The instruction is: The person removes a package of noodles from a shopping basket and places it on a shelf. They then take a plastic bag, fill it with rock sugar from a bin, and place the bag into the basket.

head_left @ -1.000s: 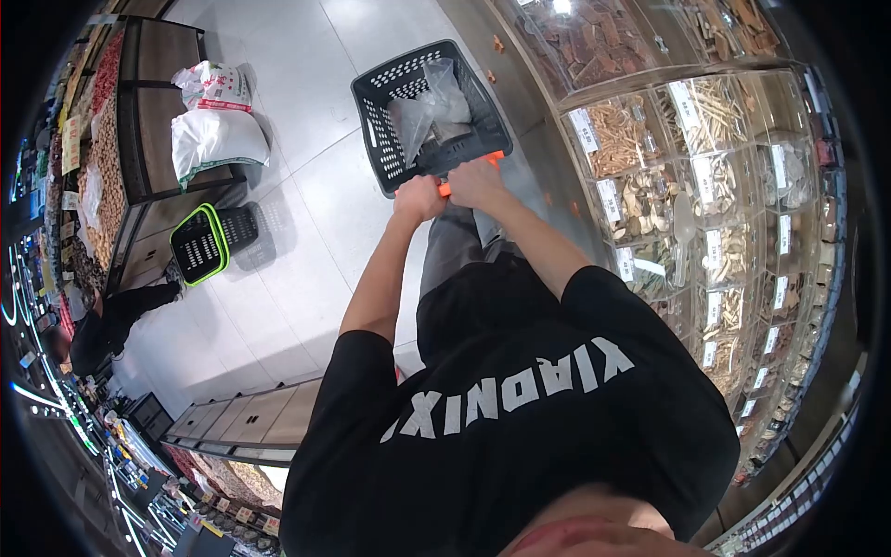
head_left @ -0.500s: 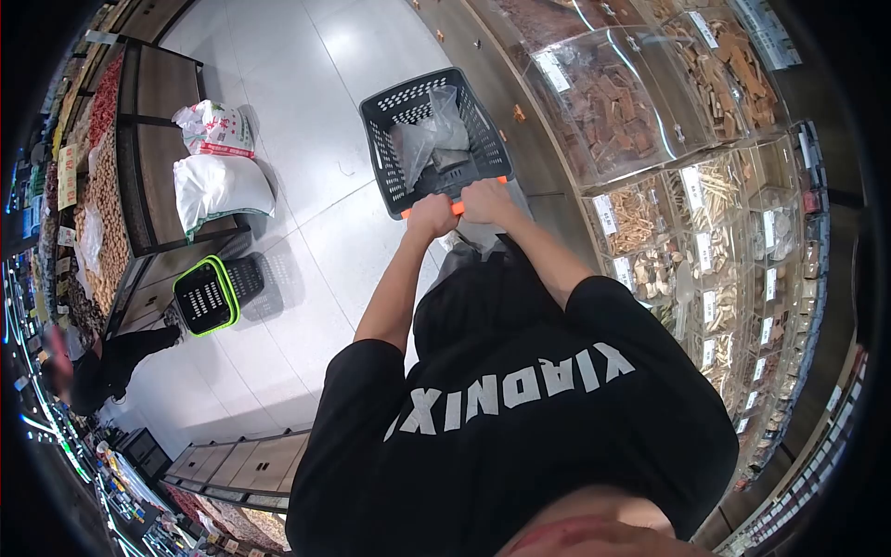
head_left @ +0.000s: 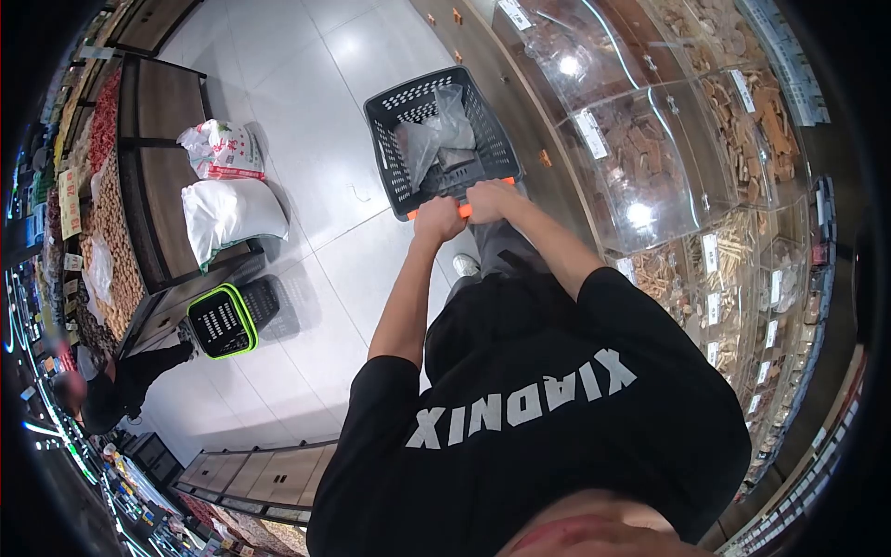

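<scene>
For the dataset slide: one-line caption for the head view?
Both hands, left hand and right hand, grip the orange handle of a black basket holding clear bags, beside bulk bins.

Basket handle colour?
Orange, on the black basket; handle shows best in the head view, between both hands.

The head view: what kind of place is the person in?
Most likely a shop selling dried goods in bulk. Both hands grip the orange handle of a black shopping basket, clear labelled bins hold dried pieces, and white sacks lie nearby.

Perforated plastic basket [head_left: 399, 139]; glossy floor tiles [head_left: 306, 102]; clear bins [head_left: 650, 158].
</scene>
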The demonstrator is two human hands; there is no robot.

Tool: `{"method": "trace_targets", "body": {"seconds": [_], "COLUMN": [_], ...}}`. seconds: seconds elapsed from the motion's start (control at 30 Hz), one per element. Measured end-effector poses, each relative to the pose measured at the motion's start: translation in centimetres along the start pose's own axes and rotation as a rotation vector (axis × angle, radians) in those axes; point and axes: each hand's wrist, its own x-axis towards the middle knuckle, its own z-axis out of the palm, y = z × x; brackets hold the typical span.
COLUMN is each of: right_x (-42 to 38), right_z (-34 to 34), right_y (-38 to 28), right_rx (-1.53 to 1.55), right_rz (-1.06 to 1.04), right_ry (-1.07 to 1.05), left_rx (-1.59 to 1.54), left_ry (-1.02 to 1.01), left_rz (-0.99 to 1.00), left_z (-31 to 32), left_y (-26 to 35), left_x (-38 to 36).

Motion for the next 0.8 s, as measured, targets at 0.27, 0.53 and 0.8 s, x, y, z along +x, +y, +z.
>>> {"method": "trace_targets", "body": {"seconds": [0.27, 0.53, 0.8], "right_x": [6.8, 11.3, 16.3], "right_z": [-5.5, -10.8, -15.1], "right_y": [1.9, 2.9, 4.2], "right_rx": [0.036, -0.024, -0.057], "right_rz": [-0.051, -0.072, -0.105], "right_ry": [0.005, 0.066, 0.117], "left_rx": [0.025, 0.023, 0.041], "left_ry": [0.013, -0.011, -0.045], "left_rz": [-0.087, -0.104, -0.091], "left_z": [-5.0, -10.5, -14.6], "left_y": [-2.4, -3.9, -6.5], "left_x": [6.4, 11.4, 16.8]}}
